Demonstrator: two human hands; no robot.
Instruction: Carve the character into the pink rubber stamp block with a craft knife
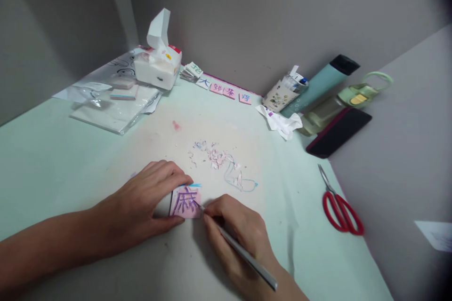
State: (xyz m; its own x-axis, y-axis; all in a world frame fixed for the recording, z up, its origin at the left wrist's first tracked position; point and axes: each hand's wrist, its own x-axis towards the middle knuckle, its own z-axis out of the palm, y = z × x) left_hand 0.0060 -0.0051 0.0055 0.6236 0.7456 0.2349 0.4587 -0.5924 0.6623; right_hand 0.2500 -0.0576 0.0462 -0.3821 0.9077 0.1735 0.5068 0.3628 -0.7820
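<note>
A small pink carving block point(184, 203) bearing a purple character lies on the table. My left hand point(150, 197) grips it, thumb at the lower left edge and fingertips at the top. In my right hand point(240, 235) is a slim silver craft knife point(249, 259), held like a pen. Its tip touches the right part of the purple character; my fingers partly hide the front of the handle. Behind the block are pink and bluish shavings point(216, 156).
Several small lettered blocks point(229, 92) line the back edge. A tissue pack point(158, 67) and plastic-bagged sheets point(106, 110) are back left. A pen cup point(282, 94), bottles point(318, 85), a crumpled tissue point(282, 123), a dark phone point(339, 132) and red-handled scissors point(341, 211) are right.
</note>
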